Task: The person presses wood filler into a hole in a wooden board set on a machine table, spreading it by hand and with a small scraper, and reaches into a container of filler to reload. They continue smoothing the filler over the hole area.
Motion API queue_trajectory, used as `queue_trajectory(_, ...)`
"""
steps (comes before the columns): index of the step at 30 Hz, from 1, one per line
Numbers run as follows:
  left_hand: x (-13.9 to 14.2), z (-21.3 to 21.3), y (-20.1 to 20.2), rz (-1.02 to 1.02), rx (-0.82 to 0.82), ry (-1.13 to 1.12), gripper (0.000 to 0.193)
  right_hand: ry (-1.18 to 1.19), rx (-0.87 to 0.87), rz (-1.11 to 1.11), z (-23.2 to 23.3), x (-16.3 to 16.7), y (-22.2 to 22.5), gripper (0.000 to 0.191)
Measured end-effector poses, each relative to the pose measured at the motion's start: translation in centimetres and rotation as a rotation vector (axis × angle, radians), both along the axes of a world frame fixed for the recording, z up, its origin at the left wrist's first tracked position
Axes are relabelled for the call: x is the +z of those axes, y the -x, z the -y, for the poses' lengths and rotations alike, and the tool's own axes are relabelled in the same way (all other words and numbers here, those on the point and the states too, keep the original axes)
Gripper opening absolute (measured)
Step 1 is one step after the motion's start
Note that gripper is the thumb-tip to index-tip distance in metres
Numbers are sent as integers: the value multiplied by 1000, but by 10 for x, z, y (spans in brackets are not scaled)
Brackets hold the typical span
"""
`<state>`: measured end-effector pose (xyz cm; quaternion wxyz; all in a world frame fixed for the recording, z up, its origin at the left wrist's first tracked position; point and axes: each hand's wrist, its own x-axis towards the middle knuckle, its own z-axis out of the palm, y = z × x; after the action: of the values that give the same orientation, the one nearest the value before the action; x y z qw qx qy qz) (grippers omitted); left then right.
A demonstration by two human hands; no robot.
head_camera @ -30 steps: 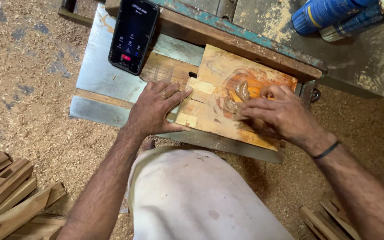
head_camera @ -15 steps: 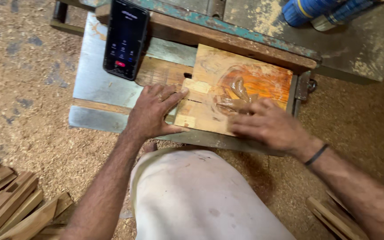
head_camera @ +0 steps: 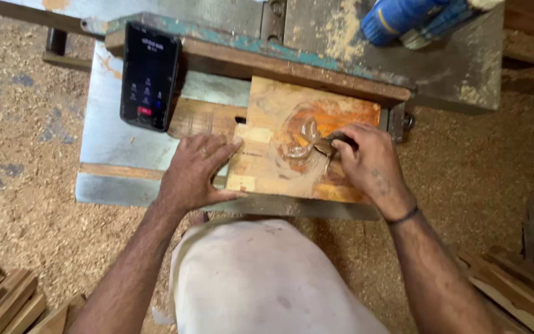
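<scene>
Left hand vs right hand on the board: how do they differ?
The left hand lies flat, fingers spread, on the left edge of the wooden board; the right hand is curled at the orange patch. The left hand holds nothing; the right hand pinches a small dark object, too small to identify. Only the right wrist carries a dark band. Both touch the board.

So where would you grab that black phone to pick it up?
By its two long edges, coming straight down from above. The phone lies flat, screen up, on the metal table, clear of both hands, so pinching its narrow sides should lift it cleanly without touching the screen.
</scene>
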<state>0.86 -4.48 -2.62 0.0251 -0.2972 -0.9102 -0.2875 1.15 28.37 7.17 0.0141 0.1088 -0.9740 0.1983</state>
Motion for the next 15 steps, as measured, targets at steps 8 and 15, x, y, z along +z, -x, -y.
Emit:
queue_trajectory(8, 10, 25, -1, 21, 10, -23, 104, 185, -281, -166, 39, 36, -18, 14)
queue_trajectory(15, 20, 23, 1, 98, -7, 23, 105, 399, -368, -183, 36, 22, -27, 16)
